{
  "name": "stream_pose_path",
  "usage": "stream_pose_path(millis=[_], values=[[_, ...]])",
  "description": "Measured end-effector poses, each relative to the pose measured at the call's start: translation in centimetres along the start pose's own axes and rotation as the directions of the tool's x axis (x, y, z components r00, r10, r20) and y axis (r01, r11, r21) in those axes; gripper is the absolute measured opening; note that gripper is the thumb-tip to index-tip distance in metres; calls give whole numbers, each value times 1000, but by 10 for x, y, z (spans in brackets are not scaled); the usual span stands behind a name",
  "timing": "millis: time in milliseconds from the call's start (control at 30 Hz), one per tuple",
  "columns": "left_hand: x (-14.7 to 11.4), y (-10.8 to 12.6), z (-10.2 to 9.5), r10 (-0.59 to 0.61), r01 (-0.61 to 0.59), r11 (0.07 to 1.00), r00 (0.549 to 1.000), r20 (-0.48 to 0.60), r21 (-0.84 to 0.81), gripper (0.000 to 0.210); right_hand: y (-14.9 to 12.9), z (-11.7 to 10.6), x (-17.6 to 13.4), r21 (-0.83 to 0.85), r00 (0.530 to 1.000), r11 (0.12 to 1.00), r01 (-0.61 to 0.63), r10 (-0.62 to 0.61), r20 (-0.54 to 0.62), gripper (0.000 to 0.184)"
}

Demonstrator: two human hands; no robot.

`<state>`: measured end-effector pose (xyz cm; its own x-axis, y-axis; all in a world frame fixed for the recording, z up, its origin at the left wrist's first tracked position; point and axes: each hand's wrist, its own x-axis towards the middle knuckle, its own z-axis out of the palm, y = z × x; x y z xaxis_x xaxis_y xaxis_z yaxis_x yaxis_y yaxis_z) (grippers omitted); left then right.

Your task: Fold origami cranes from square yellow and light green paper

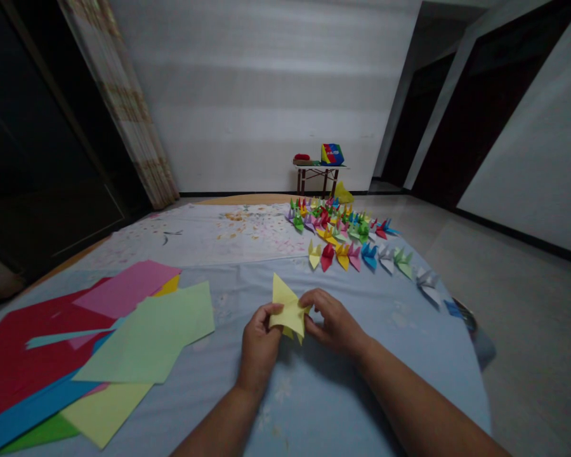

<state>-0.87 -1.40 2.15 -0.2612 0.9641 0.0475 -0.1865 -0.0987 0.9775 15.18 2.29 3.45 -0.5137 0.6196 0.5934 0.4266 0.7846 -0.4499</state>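
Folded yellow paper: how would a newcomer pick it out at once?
Start at the cloth-covered table, then find the left hand and right hand above it. The folded yellow paper is between them. Unlike the loose sheets and paper birds, it alone is held.

You hold a folded yellow paper (pixel 289 312) above the blue cloth (pixel 247 279), your left hand (pixel 261 346) gripping its left side and your right hand (pixel 335 320) pinching its right point. To your left lie loose colored sheets (pixel 145 336), overlapping, with pale green on top. Ahead and to your right stand many folded paper cranes (pixel 327 256). Beyond your table, a small stand (pixel 320 167) bears a multicolored box (pixel 332 154).
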Motion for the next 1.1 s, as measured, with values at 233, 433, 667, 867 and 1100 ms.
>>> stream_pose_path(millis=[233,433,667,867,1100], values=[[3,-9,-3,95,-96,995,995,33,33,39,4,3,0,-23,997,998,60,-59,59,51],[1,-11,-4,138,-144,986,987,78,79,39,12,7,-2,-35,998,997,68,-68,3,42],[-3,-6,-2,164,-182,969,979,117,168,34,12,6,-2,-6,996,996,84,-84,-38,32],[0,-3,-3,174,-184,963,982,68,198,34,10,6,-1,91,995,991,95,-93,-25,27],[0,2,-1,-34,20,993,992,118,117,36,8,1,0,188,1000,982,-1,-3,23,19]])
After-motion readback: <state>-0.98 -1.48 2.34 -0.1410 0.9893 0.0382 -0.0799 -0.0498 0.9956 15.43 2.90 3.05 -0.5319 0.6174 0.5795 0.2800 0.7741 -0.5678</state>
